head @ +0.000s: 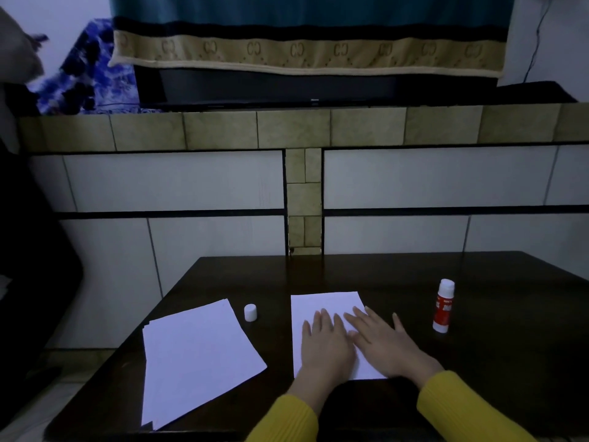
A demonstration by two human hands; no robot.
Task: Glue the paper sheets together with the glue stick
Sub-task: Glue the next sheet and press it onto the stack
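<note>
A white paper sheet [322,306] lies flat in the middle of the dark table [510,362]. Both my hands rest palm down on it, fingers spread: my left hand [325,346] on its middle, my right hand [384,341] over its right part and edge. Neither holds anything. A stack of white paper sheets [197,358] lies to the left, turned at an angle. The red and white glue stick [443,306] stands upright to the right of the sheet, uncapped. Its white cap [250,312] stands between the stack and the sheet.
The table's far edge meets a tiled wall [191,183]. A tiled ledge [293,129] above carries a black appliance under a draped cloth. My yellow sleeves [462,409] reach in from the bottom.
</note>
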